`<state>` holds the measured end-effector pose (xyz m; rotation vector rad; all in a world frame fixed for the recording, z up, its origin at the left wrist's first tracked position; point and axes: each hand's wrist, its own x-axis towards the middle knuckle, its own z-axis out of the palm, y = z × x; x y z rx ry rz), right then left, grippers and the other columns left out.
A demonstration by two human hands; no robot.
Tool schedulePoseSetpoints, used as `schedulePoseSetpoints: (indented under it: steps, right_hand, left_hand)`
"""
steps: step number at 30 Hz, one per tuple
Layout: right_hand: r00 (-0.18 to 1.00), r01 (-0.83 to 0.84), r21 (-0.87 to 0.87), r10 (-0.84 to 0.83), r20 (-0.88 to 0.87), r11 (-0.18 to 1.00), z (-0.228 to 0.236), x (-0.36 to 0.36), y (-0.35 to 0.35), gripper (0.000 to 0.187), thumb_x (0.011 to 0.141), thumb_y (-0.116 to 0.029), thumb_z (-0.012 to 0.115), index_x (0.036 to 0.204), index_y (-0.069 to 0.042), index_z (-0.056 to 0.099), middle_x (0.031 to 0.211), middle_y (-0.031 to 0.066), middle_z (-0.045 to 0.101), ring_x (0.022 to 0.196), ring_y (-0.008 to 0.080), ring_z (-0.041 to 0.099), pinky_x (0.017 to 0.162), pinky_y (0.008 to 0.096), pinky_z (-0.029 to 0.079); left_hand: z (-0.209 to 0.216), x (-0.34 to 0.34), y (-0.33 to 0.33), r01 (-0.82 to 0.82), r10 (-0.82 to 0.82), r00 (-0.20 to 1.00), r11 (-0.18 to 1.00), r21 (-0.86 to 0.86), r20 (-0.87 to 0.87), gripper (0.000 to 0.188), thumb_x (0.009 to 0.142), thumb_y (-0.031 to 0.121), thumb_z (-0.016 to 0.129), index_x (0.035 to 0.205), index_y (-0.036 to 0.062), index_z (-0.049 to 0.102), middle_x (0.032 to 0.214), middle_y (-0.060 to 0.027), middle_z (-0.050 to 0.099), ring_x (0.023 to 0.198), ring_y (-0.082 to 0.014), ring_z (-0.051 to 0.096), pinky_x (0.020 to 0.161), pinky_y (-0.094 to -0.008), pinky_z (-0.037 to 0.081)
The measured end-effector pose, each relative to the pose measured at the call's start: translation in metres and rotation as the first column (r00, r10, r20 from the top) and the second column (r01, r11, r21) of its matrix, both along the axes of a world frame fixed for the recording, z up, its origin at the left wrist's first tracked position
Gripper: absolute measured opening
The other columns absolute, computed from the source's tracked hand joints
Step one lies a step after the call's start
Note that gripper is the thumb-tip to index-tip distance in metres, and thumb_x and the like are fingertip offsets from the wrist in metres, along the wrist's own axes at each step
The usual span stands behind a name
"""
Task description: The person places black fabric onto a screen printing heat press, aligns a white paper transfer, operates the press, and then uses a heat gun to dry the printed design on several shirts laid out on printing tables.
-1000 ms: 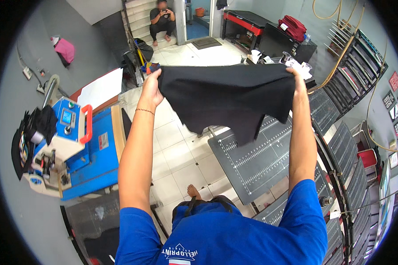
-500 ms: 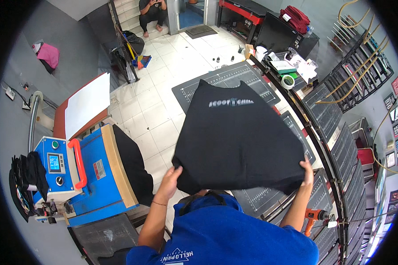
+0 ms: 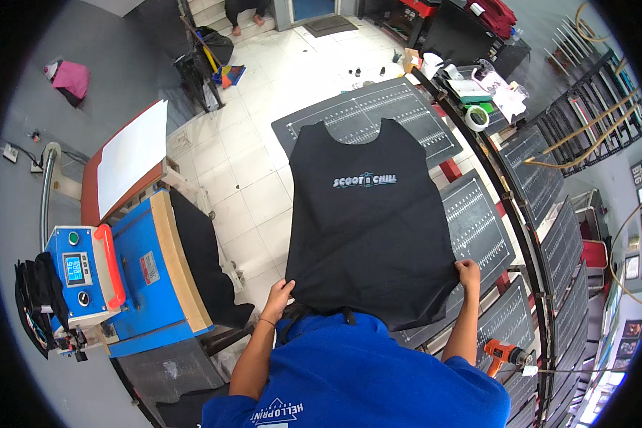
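Observation:
A black T-shirt is spread out before me, its neckline at the far end and a small white print across the chest. My left hand is closed on the shirt's near left edge. On the other side, my right hand pinches the near right edge. The cloth is stretched between both hands, with soft creases in its lower part. Beyond the neckline shows a dark grey board with white ruler marks. Whatever lies under the shirt's middle is hidden.
A blue heat press with a red handle stands at the left, black cloth beside it. Several more ruled boards line a curved dark rail on the right. An orange heat gun sits near my right elbow. A person's feet show on far steps.
The shirt has come down flatter, its neckline and shoulders now spread over the far board. My right hand has moved left, and both hands keep their hold.

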<state>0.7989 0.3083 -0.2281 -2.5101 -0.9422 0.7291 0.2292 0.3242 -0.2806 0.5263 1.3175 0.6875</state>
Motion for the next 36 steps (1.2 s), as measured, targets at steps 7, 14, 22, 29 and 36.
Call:
schedulePoseSetpoints:
  steps: [7,14,22,29,36]
  right_hand:
    - [0.909,-0.417,0.335,0.386,0.158,0.845,0.072,-0.148,0.15,0.027,0.09,-0.021,0.065,0.106,0.0,0.062,0.095,0.0164,0.068,0.087,0.0285,0.067,0.079,0.037,0.052]
    - [0.14,-0.693,0.668,0.96,-0.244,0.271,0.169,-0.439,0.18,0.025,0.092,-0.011,0.062,0.114,0.001,0.06,0.096,0.0077,0.065,0.085,0.0131,0.059,0.076,0.027,0.048]
    - [-0.302,-0.445,0.845,0.938,0.17,-0.297,0.241,-0.671,0.133,0.025,0.096,-0.017,0.056,0.113,0.002,0.06,0.104,0.0088,0.065,0.1,0.0176,0.059,0.092,0.0309,0.044]
    - [-0.192,-0.399,0.818,0.91,0.367,-0.415,0.219,-0.795,0.139,0.036,0.103,-0.028,0.041,0.101,0.001,0.063,0.085,0.0097,0.064,0.077,0.0191,0.058,0.071,0.032,0.045]
    - [-0.181,-0.321,0.911,0.961,0.21,-0.26,0.202,-0.801,0.145,0.046,0.104,-0.032,0.036,0.081,-0.001,0.062,0.071,0.0028,0.056,0.064,0.0117,0.048,0.061,0.027,0.039]
  left_hand:
    - [-0.087,-0.03,-0.058,-0.004,0.082,0.873,0.987,0.163,-0.481,0.024,0.092,0.02,0.059,0.106,-0.0002,0.062,0.086,-0.0077,0.064,0.076,-0.0155,0.06,0.068,-0.0298,0.049]
    - [-0.03,-0.077,-0.143,-0.143,0.223,0.833,0.971,0.193,-0.506,0.028,0.093,0.026,0.058,0.105,0.0004,0.065,0.097,-0.0154,0.069,0.098,-0.0254,0.066,0.085,-0.0359,0.051]
    - [0.092,-0.119,-0.32,-0.522,0.687,-0.084,0.587,0.619,-0.722,0.014,0.087,0.01,0.06,0.097,0.0012,0.065,0.092,-0.0164,0.066,0.087,-0.0303,0.064,0.079,-0.0389,0.05]
    - [0.04,-0.092,-0.533,-0.837,-0.162,-0.542,0.195,0.512,-0.824,0.048,0.089,0.025,0.06,0.129,0.0008,0.052,0.137,-0.0254,0.047,0.127,-0.0439,0.044,0.106,-0.0514,0.035]
    - [0.019,-0.045,-0.619,-0.916,-0.244,-0.24,-0.263,0.303,-0.939,0.064,0.098,0.043,0.043,0.147,0.0036,0.034,0.155,-0.0162,0.028,0.143,-0.0408,0.02,0.116,-0.0544,0.016]
